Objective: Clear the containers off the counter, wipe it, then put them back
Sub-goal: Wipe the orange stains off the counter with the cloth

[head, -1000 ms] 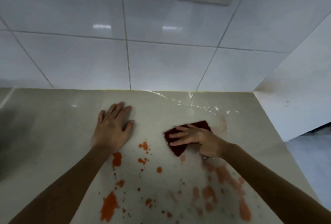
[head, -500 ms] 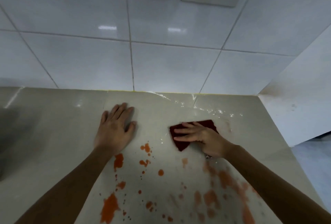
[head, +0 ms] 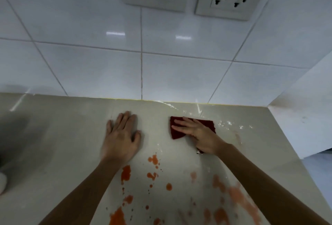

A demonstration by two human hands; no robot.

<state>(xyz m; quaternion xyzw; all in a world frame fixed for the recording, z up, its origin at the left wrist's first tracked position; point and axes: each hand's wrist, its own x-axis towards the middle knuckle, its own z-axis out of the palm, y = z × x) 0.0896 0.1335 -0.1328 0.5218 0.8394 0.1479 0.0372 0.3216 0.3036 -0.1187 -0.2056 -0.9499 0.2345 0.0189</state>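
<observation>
Cloth (head: 175, 131) slid toward wall under flat right hand (head: 199, 134); left hand (head: 120, 140) flat, released, on counter (head: 53, 143).

Dim, soft focus; glare on wall tiles (head: 115, 33), wide-angle edge bending

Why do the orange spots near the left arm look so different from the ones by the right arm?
The left spots are bright orange with sharp edges; the right spots are pale and smeared. The left spots sit as separate drops and blobs; the right spots run together in streaks. Both lie on the counter, nearer the person than the cloth under the right hand.
</observation>
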